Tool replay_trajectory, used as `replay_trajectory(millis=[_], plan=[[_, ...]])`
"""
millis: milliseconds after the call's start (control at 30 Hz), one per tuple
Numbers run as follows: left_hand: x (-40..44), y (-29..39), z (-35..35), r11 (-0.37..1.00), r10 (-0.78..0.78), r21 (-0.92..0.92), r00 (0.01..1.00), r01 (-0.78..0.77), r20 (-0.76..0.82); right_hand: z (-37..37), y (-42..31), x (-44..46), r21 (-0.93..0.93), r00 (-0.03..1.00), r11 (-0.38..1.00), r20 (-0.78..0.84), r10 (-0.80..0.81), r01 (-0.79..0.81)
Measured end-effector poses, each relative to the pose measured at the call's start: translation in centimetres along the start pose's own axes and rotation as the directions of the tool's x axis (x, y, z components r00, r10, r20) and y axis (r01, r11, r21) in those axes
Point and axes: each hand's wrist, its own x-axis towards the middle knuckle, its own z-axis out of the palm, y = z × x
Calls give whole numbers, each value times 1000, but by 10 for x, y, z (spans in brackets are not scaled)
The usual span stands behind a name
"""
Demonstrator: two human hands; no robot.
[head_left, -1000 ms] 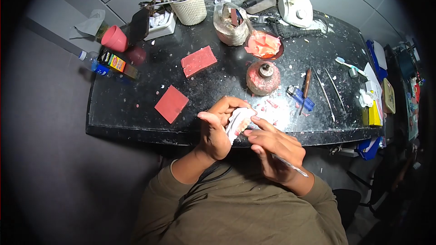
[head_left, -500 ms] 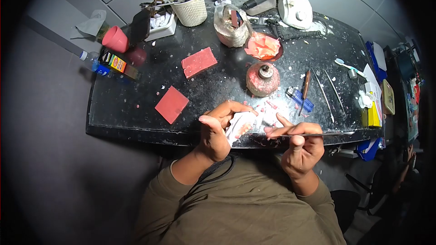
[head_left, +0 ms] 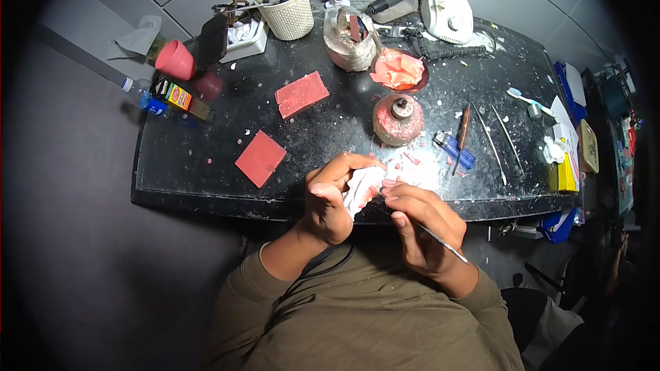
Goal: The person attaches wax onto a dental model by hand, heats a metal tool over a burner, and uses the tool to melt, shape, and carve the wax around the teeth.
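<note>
My left hand (head_left: 330, 203) is wrapped round a white plaster-like piece (head_left: 360, 191) with pink material on its right side, held over the table's front edge. Close on its right, my right hand (head_left: 430, 230) grips a thin metal tool (head_left: 443, 244), whose handle end points down and right. The fingertips of my right hand are at the pink part; the tool's tip is hidden there. Beyond my hands stands a round pink-smeared burner (head_left: 399, 120). Two pink wax sheets (head_left: 260, 159) (head_left: 302, 95) lie to the left.
A blue lighter (head_left: 454, 150), a brown-handled tool (head_left: 465, 129) and two metal instruments (head_left: 489, 144) lie right of the burner. Behind it are a bowl of pink pieces (head_left: 400, 71) and a jar (head_left: 350, 45). A dark table (head_left: 206, 196) carries a pink cup (head_left: 176, 60) at left.
My right hand moved away to the right with the tool, then came back to the white piece. My left hand stayed nearly in place, its thumb now folded closer to the piece.
</note>
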Motion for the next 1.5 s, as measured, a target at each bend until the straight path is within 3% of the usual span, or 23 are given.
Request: replay_trajectory(millis=[167,400,500,533,567,633,667,733,800,867,933,1000,1067,1100,1133,1200,1500], plan=[[-1,5,1,993,1,122,1000,3,-31,4,0,2,-20,999,999,9,-35,35],[0,5,1,989,4,148,999,3,-41,3,0,1,22,996,997,60,-69,67],[1,1,3,995,41,93,996,-33,-77,-3,4,-6,281,990,949,34,138,-142],[2,4,3,999,-38,-41,998,35,-58,-7,4,-5,339,983,924,15,185,-179],[2,6,4,979,-113,-173,993,106,-28,-8,9,-8,407,983,904,-62,171,-132],[4,8,0,953,-168,-252,985,170,31,-5,13,-12,589,958,805,-183,220,-72],[5,9,-2,916,-217,-325,972,236,95,-8,16,-16,554,957,830,-201,211,-67],[6,10,-6,911,-227,-317,962,265,151,-16,18,-21,666,970,743,-132,205,-67],[5,4,-10,729,-201,-589,931,349,304,-17,14,-18,619,978,781,-98,182,-83],[5,5,-11,788,-224,-502,925,357,307,-20,9,-12,570,985,816,-63,158,-94],[5,9,-10,743,-196,-578,935,339,297,-22,4,-4,432,994,895,22,109,-108],[4,6,-11,737,-168,-596,940,319,296,-23,0,2,414,990,901,-1,139,-127],[3,5,-13,730,-140,-614,945,299,295,-31,4,12,168,985,981,123,-118,96],[3,7,-16,818,-149,-494,938,295,312,-29,0,14,147,987,985,115,-108,91],[4,9,-17,888,-161,-363,931,282,328,-28,0,12,147,987,985,116,-109,91],[3,11,-14,891,-147,-372,941,260,306,-25,0,8,237,991,971,129,-44,13],[0,6,-13,878,-123,-410,944,246,305,-24,1,8,212,988,977,152,-38,5]])
